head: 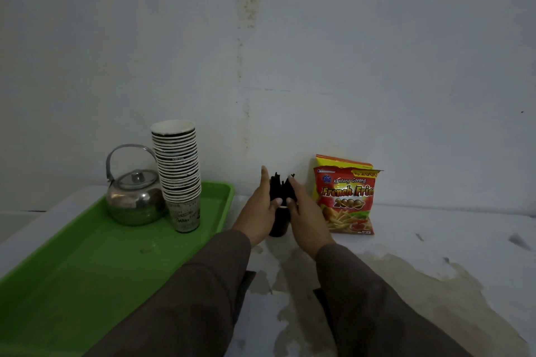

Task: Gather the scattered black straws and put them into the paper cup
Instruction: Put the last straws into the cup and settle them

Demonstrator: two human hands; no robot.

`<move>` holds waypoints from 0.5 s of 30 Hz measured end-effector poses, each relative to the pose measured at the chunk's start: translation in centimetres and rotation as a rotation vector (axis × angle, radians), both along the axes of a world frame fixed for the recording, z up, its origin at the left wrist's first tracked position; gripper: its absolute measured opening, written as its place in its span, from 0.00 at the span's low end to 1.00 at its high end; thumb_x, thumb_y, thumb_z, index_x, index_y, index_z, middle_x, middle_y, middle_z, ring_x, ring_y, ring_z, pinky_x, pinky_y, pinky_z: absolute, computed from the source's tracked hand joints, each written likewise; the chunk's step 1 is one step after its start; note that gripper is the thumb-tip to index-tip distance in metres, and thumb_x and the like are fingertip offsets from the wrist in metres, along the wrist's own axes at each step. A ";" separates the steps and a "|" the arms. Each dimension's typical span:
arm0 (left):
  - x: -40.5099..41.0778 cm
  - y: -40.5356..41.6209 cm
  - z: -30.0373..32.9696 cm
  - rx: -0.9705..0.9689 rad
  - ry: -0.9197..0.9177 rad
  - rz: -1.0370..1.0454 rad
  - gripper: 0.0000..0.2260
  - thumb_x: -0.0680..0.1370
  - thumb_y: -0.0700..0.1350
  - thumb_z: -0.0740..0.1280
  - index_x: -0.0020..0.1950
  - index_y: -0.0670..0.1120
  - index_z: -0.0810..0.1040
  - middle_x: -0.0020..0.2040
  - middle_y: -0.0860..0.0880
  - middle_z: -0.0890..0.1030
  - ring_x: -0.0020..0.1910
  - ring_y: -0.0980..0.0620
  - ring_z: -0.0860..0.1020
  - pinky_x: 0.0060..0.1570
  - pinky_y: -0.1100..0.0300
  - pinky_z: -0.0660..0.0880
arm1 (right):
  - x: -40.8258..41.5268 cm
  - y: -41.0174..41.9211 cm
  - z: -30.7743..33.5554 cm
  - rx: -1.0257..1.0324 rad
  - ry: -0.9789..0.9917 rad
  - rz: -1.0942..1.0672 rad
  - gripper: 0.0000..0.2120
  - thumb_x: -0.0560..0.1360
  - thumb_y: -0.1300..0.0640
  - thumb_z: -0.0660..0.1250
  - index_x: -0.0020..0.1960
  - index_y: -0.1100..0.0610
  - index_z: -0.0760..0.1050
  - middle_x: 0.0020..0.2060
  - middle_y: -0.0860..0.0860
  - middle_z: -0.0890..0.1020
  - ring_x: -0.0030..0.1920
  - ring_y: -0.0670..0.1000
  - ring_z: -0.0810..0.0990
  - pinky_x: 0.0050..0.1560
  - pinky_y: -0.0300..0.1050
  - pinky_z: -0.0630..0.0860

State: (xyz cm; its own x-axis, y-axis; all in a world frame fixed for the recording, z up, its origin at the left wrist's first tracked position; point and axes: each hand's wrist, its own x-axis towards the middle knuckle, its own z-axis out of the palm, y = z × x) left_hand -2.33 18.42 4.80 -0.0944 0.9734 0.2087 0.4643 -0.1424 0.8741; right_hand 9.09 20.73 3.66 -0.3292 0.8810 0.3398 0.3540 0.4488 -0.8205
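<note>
The black straws point(280, 185) stand bunched upright in a dark paper cup point(279, 224) at the far middle of the white table point(420, 240), close to the wall point(290, 38); their tips fan out a little above the fingers. The cup rests on the table between the two hands, its lower half showing dark below them.

The left hand point(259, 207) is on the left side of the bundle, fingers straight and held together, palm turned inward against the straws. The right hand point(304, 206) mirrors it on the right side, fingers likewise straight and together, thumb curled toward the cup's rim. Both palms seem to press the bundle from either side, though the exact contact is hidden by the hands themselves. Dark brown sleeves point(203, 298) run back to the near edge.

Just right of the cup, a red and yellow French fries snack bag point(346, 200) leans upright at the wall, near the right hand but apart from it. To the left lies a green tray point(87, 264), holding a tall stack of paper cups point(179, 174) and, touching it on its left, a metal kettle point(135, 200). The table's near surface is stained brown point(406, 278)
</note>
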 end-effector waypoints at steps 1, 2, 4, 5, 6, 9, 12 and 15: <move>-0.3 0.1 0.2 0.010 0.003 0.008 0.31 0.80 0.40 0.56 0.73 0.54 0.37 0.75 0.47 0.57 0.72 0.47 0.60 0.69 0.54 0.60 | -0.3 0.2 0.3 -0.003 0.001 0.017 0.22 0.80 0.60 0.52 0.73 0.50 0.54 0.72 0.52 0.64 0.70 0.50 0.64 0.64 0.39 0.62; -0.6 0.3 0.5 0.018 0.002 0.017 0.31 0.80 0.40 0.56 0.73 0.54 0.38 0.75 0.47 0.57 0.72 0.47 0.60 0.69 0.53 0.60 | -0.6 0.5 0.6 -0.007 0.001 0.031 0.23 0.80 0.61 0.52 0.73 0.50 0.53 0.72 0.52 0.64 0.70 0.50 0.64 0.64 0.40 0.63; -1.1 0.7 0.7 0.027 0.006 0.030 0.31 0.80 0.40 0.57 0.74 0.52 0.39 0.76 0.47 0.57 0.73 0.47 0.59 0.71 0.51 0.60 | -1.2 1.0 1.1 -0.020 -0.015 0.049 0.24 0.80 0.62 0.51 0.74 0.49 0.51 0.72 0.53 0.64 0.70 0.51 0.65 0.64 0.41 0.64; -1.2 0.9 0.8 0.026 0.018 0.034 0.32 0.80 0.39 0.58 0.74 0.52 0.40 0.76 0.46 0.56 0.73 0.47 0.58 0.71 0.50 0.60 | -1.5 1.4 1.3 -0.030 -0.027 0.056 0.25 0.80 0.62 0.51 0.74 0.49 0.50 0.72 0.53 0.64 0.70 0.52 0.65 0.64 0.42 0.65; -1.3 1.0 0.8 0.024 0.036 0.038 0.32 0.79 0.39 0.59 0.74 0.51 0.40 0.76 0.46 0.56 0.73 0.47 0.58 0.71 0.50 0.60 | -1.7 1.7 1.3 -0.046 -0.039 0.062 0.25 0.80 0.63 0.51 0.74 0.48 0.50 0.72 0.54 0.64 0.69 0.53 0.65 0.65 0.44 0.65; -1.7 1.5 0.6 0.010 0.056 0.053 0.33 0.79 0.39 0.60 0.74 0.49 0.41 0.75 0.45 0.58 0.72 0.46 0.60 0.69 0.51 0.62 | -2.1 2.6 1.2 -0.108 -0.052 0.064 0.25 0.79 0.62 0.51 0.74 0.48 0.49 0.69 0.57 0.67 0.66 0.55 0.69 0.63 0.47 0.68; -2.2 2.1 0.5 0.011 0.046 0.089 0.31 0.79 0.40 0.61 0.75 0.47 0.44 0.74 0.43 0.60 0.71 0.45 0.61 0.69 0.50 0.63 | -2.4 3.2 1.1 -0.115 -0.035 0.044 0.24 0.79 0.62 0.53 0.72 0.50 0.52 0.67 0.58 0.70 0.65 0.55 0.71 0.61 0.46 0.69; -2.6 2.3 0.2 0.026 0.034 0.109 0.31 0.77 0.41 0.63 0.75 0.46 0.49 0.73 0.43 0.61 0.71 0.45 0.61 0.69 0.50 0.62 | -2.5 3.7 1.0 -0.121 -0.017 0.016 0.21 0.79 0.62 0.54 0.71 0.53 0.56 0.66 0.58 0.71 0.64 0.55 0.71 0.59 0.43 0.69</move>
